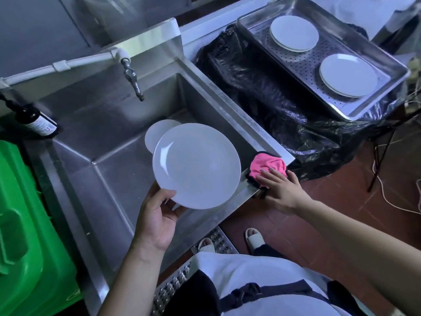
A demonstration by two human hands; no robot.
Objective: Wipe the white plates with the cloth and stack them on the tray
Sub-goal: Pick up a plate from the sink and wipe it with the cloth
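My left hand (157,217) grips a white plate (197,166) by its near rim, holding it over the steel sink (109,137). A second white plate (157,132) lies in the sink, partly hidden behind the held one. My right hand (276,190) rests with straight fingers on a pink cloth (268,166) bunched on the sink's front right corner. On the steel tray (355,58) at the upper right sit two stacks of white plates, a far stack (293,33) and a near stack (348,75).
A tap (133,82) hangs over the sink's back. A dark bottle (36,120) stands at the sink's left rim, beside a green bin (25,224). A black plastic bag (262,94) lies between sink and tray. Cables (387,197) run over the tiled floor on the right.
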